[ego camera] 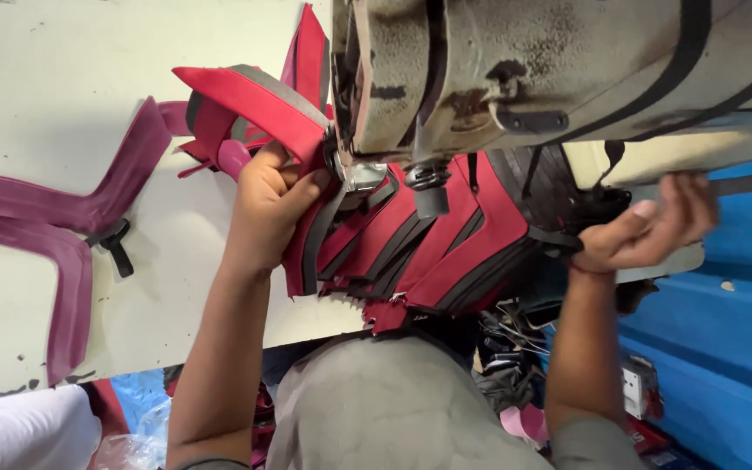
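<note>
Cream, scuffed tabletop (pixel 36 87) fills the upper left of your view, and a worn grey sewing machine (pixel 567 70) hangs over its right edge. Under the machine's head lies your red fabric piece (pixel 446 235), panelled with dark grey and black strips, its lower edge frayed. Beside it a maroon strap (pixel 71 252) sprawls flat with a black buckle (pixel 115 244). Your left hand (pixel 267 204) has its grip clamped on the red fabric by the needle; your right hand (pixel 646 226) pinches the piece's black far edge, fingers together.
</note>
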